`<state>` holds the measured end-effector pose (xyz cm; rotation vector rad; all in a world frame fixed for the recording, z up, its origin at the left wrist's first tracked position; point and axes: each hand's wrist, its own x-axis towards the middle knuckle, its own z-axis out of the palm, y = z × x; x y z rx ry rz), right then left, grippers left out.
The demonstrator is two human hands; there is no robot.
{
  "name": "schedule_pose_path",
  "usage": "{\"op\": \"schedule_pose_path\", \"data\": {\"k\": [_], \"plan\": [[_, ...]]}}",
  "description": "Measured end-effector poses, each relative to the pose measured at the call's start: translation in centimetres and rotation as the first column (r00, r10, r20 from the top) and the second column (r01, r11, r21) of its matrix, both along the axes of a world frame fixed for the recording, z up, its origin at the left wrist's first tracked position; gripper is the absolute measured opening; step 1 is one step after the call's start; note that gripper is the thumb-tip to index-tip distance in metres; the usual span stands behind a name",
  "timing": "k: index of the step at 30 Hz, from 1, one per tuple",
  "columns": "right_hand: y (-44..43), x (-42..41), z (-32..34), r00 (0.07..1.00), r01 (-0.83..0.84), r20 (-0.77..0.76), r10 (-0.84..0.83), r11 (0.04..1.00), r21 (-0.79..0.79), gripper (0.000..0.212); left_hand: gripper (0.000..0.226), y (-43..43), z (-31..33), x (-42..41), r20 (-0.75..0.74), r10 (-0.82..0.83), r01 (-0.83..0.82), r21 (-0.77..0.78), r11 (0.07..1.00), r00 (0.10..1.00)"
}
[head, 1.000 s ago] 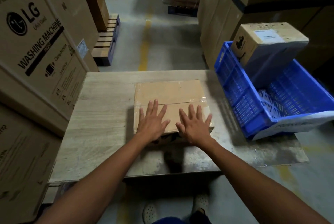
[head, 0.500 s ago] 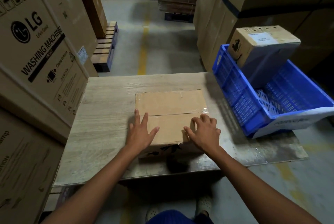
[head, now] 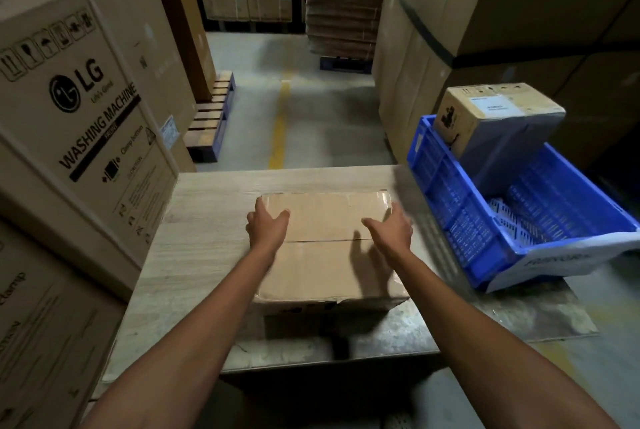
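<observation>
Brown cardboard, wrapped in clear film that shines along its far edge, makes up the cardboard box (head: 322, 266). It lies flat on the wooden surface (head: 207, 238), under and between the two hands. Its top is broad and shallow, with a flap seam running across it just nearer than the thumbs. The near bottom edge looks scuffed and slightly crushed.

The left hand (head: 266, 226) clasps the far left corner, thumb on top and fingers wrapped over the side. The right hand (head: 391, 231) is a little blurred but seems to clasp the far right corner in the same way. The hands are set well apart, one at each side of the box.

I judge the box stiff enough to carry by its sides, though the film will probably be slick under the palms. The weight cannot be read, but its breadth calls for both hands. Fingers hooked low under the side edges should hold better than a squeeze on the flaps.

A blue crate (head: 485, 238) sits just beyond the right hand, with a smaller carton (head: 498, 110) propped in it. A washing machine carton (head: 79, 117) stands beyond the left hand.
</observation>
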<state>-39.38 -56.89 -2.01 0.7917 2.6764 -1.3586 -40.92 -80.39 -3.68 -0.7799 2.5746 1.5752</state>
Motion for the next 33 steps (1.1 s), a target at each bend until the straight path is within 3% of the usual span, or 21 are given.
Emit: {"op": "schedule_pose_path", "data": {"k": [5, 8, 11, 15, 18, 20, 22, 24, 27, 30, 31, 33], "plan": [[-0.1, -0.7, 1.8, 0.988, 0.087, -0.125, -0.090, 0.996, -0.032, 0.080, 0.068, -0.1, 2.6, -0.6, -0.175, 0.102, -0.100, 0.022, 0.995, 0.979], [-0.4, -0.9, 3.1, 0.962, 0.157, -0.211, -0.175, 0.983, -0.098, 0.069, 0.054, -0.1, 4.1, -0.8, -0.270, 0.246, -0.230, 0.092, 0.969, 0.931], [-0.9, -0.6, 3.5, 0.938, 0.245, -0.218, -0.269, 0.961, -0.131, 0.064, 0.048, -0.4, 4.1, -0.3, -0.253, 0.352, -0.317, 0.168, 0.933, 0.901], [-1.4, 0.8, 2.2, 0.960, 0.261, -0.084, -0.269, 0.961, -0.093, 0.066, 0.045, -1.0, 1.9, 1.8, -0.171, 0.282, -0.270, 0.089, 0.959, 0.944], [-1.0, 2.3, 1.3, 0.971, 0.237, -0.027, -0.239, 0.969, -0.070, 0.066, 0.044, -1.0, 1.0, 2.7, -0.199, 0.202, -0.197, 0.045, 0.979, 0.959], [-0.9, 2.7, 1.3, 0.973, 0.224, -0.051, -0.224, 0.975, -0.009, 0.068, 0.047, -0.9, 0.8, 2.9, -0.258, 0.115, -0.138, -0.073, 0.988, 0.959], [-1.0, 2.8, 1.2, 0.976, 0.170, -0.174, -0.133, 0.960, 0.223, 0.069, 0.048, -1.0, 0.8, 3.2, -0.390, -0.065, -0.069, -0.321, 0.944, 0.918], [-2.0, 2.7, 1.0, 0.940, 0.076, -0.330, 0.088, 0.888, 0.453, 0.061, 0.039, -1.1, 0.6, 3.6, -0.486, -0.318, -0.005, -0.554, 0.833, 0.814], [-4.5, 2.6, 0.5, 0.785, -0.127, -0.445, 0.431, 0.816, 0.564, 0.052, 0.035, -0.9, 0.2, 3.9, -0.467, -0.530, 0.065, -0.704, 0.707, 0.708], [-6.9, 3.3, -0.4, 0.673, -0.363, -0.258, 0.694, 0.613, 0.702, 0.056, 0.046, -1.3, -0.8, 4.3, -0.328, -0.619, 0.134, -0.803, 0.580, 0.714], [-7.3, 3.5, -0.9, 0.667, -0.409, -0.163, 0.727, 0.540, 0.735, 0.060, 0.048, -1.5, -1.2, 4.4, -0.300, -0.628, 0.144, -0.819, 0.556, 0.718], [-7.6, 3.7, -1.8, 0.681, -0.415, -0.104, 0.725, 0.500, 0.760, 0.061, 0.050, -1.6, -1.5, 4.6, -0.274, -0.622, 0.160, -0.820, 0.550, 0.734]]}}
